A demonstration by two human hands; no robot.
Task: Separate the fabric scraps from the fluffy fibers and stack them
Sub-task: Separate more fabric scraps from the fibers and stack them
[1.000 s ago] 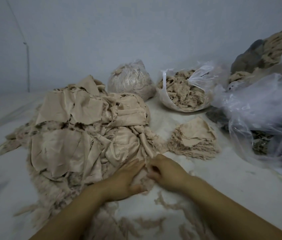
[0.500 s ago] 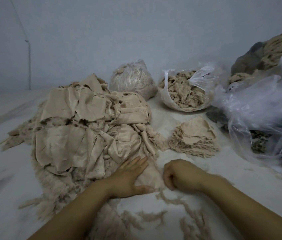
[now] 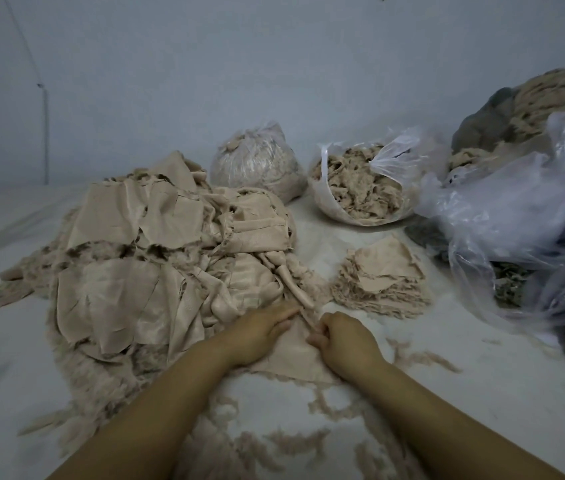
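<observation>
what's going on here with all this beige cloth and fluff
A person is sorting a big heap of beige fabric scraps and fluffy fibers on a white surface. The left hand lies flat on one fabric scrap at the heap's near edge, while the right hand pinches its edge. A small stack of sorted scraps sits to the right, and an open bag of fluff stands behind it.

Right hand (image 3: 345, 342) fingers curl under, hiding whatever they pinch

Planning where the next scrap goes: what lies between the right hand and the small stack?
Head view: bare white surface with faint fluff between right hand and small stack.
</observation>
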